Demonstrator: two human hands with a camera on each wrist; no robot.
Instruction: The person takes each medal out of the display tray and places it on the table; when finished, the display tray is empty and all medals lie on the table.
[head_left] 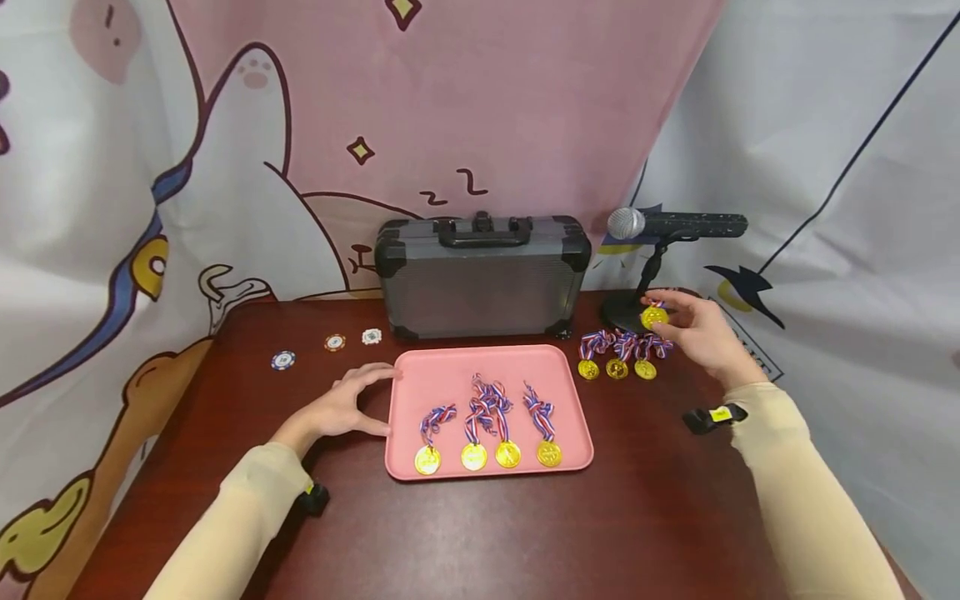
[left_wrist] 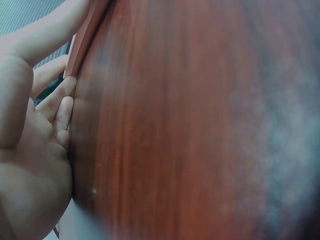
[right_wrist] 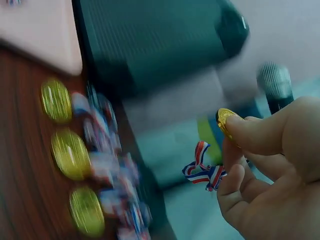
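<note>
Pinching a gold medal (head_left: pixel 655 317) between thumb and fingertips, our right hand (head_left: pixel 703 335) holds it near the microphone stand (head_left: pixel 619 313); its striped ribbon (right_wrist: pixel 202 172) hangs by the lower fingers. Three other medals (head_left: pixel 617 369) lie on the table (head_left: pixel 525 533) close by. Our left hand (head_left: pixel 339 406), thumb spread wide from extended fingers, meets the left rim of the pink tray (head_left: pixel 480 360).

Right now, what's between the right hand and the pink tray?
In the head view, three gold medals with striped ribbons lie on the table between the right hand and the pink tray.
</note>
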